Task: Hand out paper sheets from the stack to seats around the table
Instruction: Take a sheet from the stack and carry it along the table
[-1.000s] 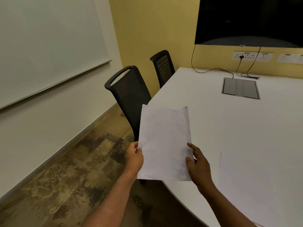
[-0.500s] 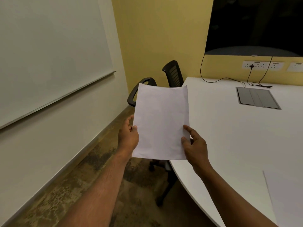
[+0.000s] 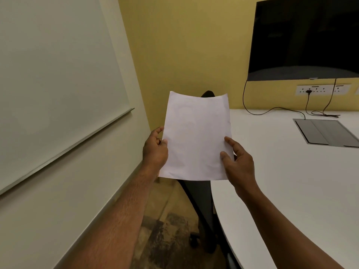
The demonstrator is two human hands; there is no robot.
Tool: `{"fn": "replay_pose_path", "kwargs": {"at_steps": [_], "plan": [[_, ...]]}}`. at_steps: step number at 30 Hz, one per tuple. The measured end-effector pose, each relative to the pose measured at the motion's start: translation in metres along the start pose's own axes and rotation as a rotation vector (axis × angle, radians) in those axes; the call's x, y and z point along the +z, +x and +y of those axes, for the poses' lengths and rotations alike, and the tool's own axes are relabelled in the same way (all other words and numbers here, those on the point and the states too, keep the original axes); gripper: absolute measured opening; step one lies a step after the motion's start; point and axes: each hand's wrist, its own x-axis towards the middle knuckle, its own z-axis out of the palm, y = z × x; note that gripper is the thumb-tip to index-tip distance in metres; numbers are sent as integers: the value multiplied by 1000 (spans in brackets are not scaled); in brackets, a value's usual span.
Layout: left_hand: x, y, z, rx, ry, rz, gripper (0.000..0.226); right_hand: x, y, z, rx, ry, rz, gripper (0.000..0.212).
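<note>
I hold a white paper stack (image 3: pixel 196 136) upright in front of me, in the air just left of the white table (image 3: pixel 291 171). My left hand (image 3: pixel 155 150) pinches its left edge, thumb on the front. My right hand (image 3: pixel 238 162) grips its right edge, thumb on the front and fingers behind. The sheets hide most of a black chair (image 3: pixel 202 202); its seat and base show below the paper. The top of a second black chair (image 3: pixel 208 93) peeks above the sheets.
A whiteboard (image 3: pixel 54 78) covers the left wall. A dark screen (image 3: pixel 305 37) hangs on the yellow wall above sockets (image 3: pixel 322 89) with cables running down. A grey cable hatch (image 3: pixel 326 133) is set into the tabletop. Patterned carpet (image 3: pixel 167 239) runs between wall and table.
I have walked forward along the table's left side. The paper stack rose higher in view and now covers the chairs. The sheet lying on the table at lower right has left the view.
</note>
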Motion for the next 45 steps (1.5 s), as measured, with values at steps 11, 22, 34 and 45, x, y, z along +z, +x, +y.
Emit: {"fn": "replay_pose_path", "kwargs": {"at_steps": [11, 22, 34, 45], "plan": [[35, 174, 0, 34, -80, -81, 41, 76, 140, 2, -43, -98, 67, 51], [81, 384, -16, 136, -144, -290, 42, 165, 287, 7, -32, -219, 250, 56], [159, 530, -20, 183, -180, -580, 43, 221, 383, 41, 162, -223, 535, 56], [330, 600, -17, 213, -211, -815, 43, 170, 486, 106, 222, -314, 785, 56]]}}
